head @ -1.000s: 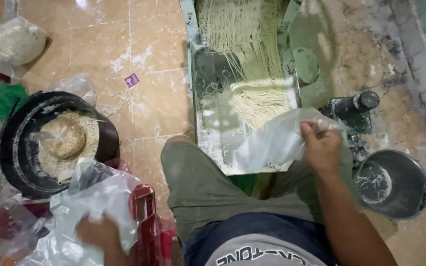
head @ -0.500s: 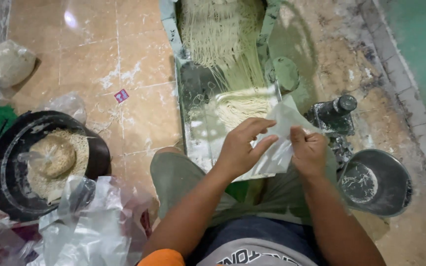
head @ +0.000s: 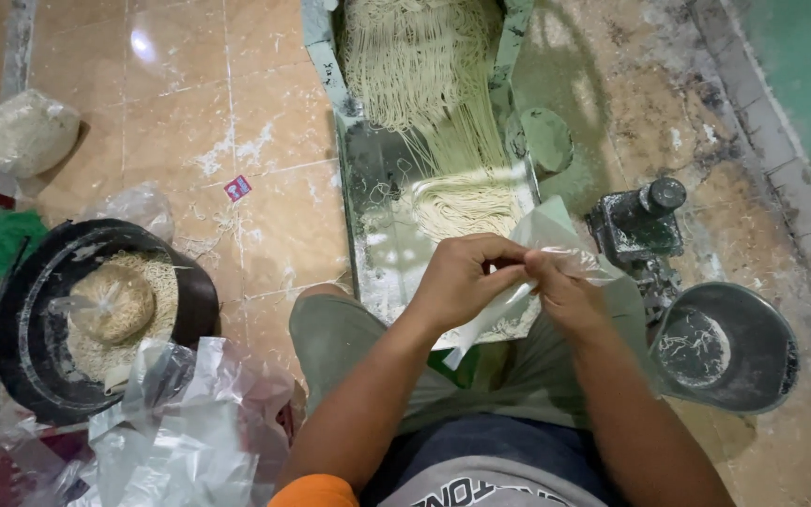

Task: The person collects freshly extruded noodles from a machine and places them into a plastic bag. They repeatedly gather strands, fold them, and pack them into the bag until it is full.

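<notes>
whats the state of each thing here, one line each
left hand: pinching the clear plastic bag
right hand: gripping the same bag
clear plastic bag: empty, held up between both hands
noodles: loose strands hanging down onto the metal tray
black basin: holding bagged noodles
metal bowl: dusted with flour, nothing else inside
tied bag: full, lying on the floor

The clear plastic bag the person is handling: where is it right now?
In the head view, the clear plastic bag sits right of centre, pinched between the left hand and right hand, just over the noodle tray.
</notes>
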